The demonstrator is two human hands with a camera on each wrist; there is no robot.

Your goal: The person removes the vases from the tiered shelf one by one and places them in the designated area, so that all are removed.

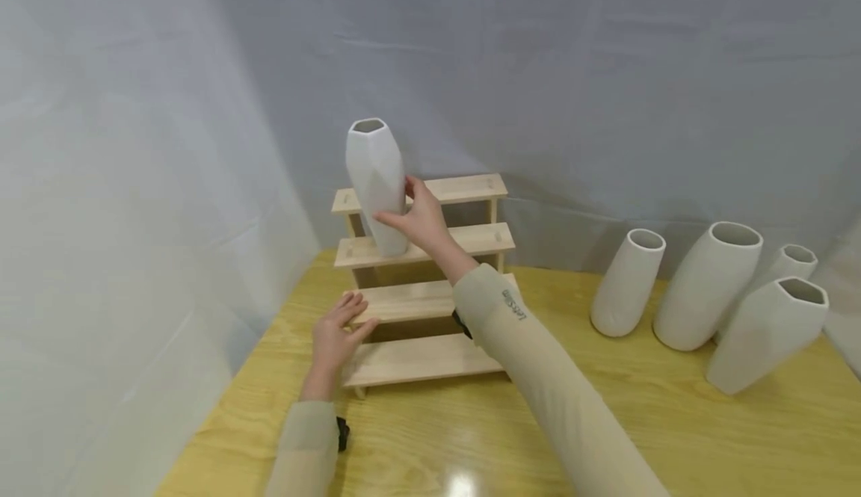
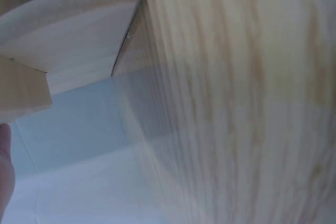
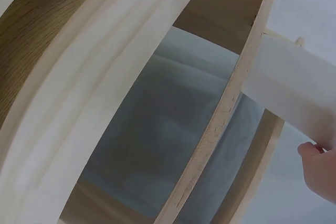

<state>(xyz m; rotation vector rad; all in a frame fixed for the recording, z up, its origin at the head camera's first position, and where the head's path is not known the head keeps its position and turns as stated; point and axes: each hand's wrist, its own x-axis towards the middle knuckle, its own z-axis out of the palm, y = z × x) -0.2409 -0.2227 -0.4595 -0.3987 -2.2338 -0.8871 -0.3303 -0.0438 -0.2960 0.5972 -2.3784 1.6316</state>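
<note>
A tall white faceted vase (image 1: 377, 168) stands on the second tier from the top of a pale wooden stepped stand (image 1: 410, 359), at its left end. My right hand (image 1: 425, 220) holds the vase from the right, thumb across its front and fingers round the far side. In the right wrist view, the vase's lower part (image 3: 286, 82) shows beyond the shelf edge, with the thumb against it. My left hand (image 1: 336, 336) rests on the left end of the third tier, its fingers extended on the wood.
Several more white vases stand on the right of the yellow wooden table (image 1: 430, 445): a slim round one (image 1: 625, 284), a wider round one (image 1: 706, 288), a faceted one (image 1: 767, 336) and another (image 1: 794, 258) partly hidden behind. Grey-white sheeting (image 1: 572, 93) hangs behind and at left.
</note>
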